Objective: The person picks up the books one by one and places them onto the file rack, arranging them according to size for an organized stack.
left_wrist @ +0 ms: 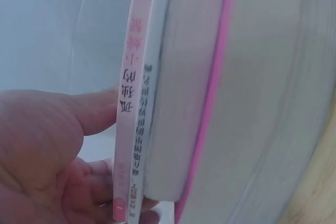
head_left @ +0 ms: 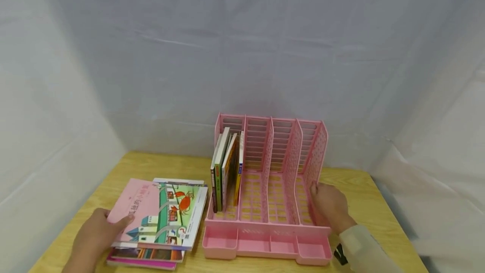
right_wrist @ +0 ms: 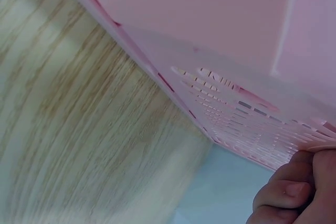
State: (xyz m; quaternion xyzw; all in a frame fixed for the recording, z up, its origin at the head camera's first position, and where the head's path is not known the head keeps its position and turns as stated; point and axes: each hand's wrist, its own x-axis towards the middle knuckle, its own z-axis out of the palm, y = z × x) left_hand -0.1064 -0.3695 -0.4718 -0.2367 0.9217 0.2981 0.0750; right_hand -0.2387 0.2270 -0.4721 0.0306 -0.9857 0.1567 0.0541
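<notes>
A stack of picture books [head_left: 144, 262] lies at the left of the table, topped by a book with a pink cover and a crab picture [head_left: 153, 205]. My left hand [head_left: 94, 231] is at its left edge, thumb over the cover; in the left wrist view its fingers curl at the thin spines, holding the pink book [left_wrist: 126, 129]. A pink desktop file rack [head_left: 219, 252] with upright dividers stands right of centre. My right hand [head_left: 331, 203] grips its right side wall [right_wrist: 236, 114], fingers curled at the wall's edge. Several books [head_left: 219, 172] lean upright in the leftmost slot.
Small open trays [head_left: 254, 245] run along the rack's front. The wooden table [head_left: 352, 180] extends to both sides. Pale sheeting [head_left: 242, 54] hangs behind and along both sides. A dark object [head_left: 340, 254] shows beside the right sleeve.
</notes>
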